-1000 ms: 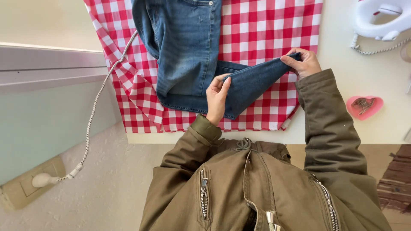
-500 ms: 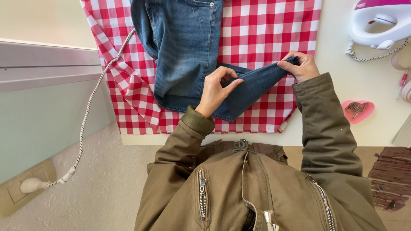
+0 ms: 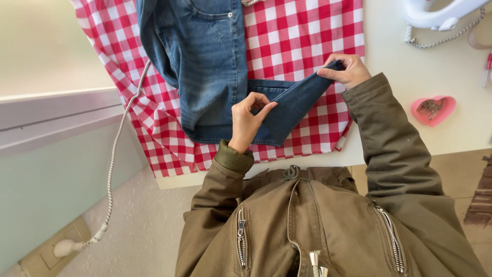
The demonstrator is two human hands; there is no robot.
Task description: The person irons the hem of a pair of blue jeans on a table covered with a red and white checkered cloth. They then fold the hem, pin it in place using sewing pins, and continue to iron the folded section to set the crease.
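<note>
A pair of blue jeans (image 3: 205, 61) lies on a red and white checked cloth (image 3: 302, 41) spread over a white table (image 3: 410, 66). One leg end is folded to the right, towards me. My left hand (image 3: 247, 120) pinches the fold of that leg near its middle. My right hand (image 3: 346, 69) grips the leg's hem end at the cloth's right edge. The denim stretches between both hands, slightly lifted.
A white iron (image 3: 441, 13) stands at the table's far right with a coiled cord. A pink heart-shaped dish (image 3: 433, 109) sits to the right of my sleeve. A braided cable (image 3: 115, 154) hangs off the table's left side to a wall plug (image 3: 66, 248).
My left hand has shifted from lying flat on the leg to pinching its fold with raised fingers. The view has moved slightly, so the iron sits higher.
</note>
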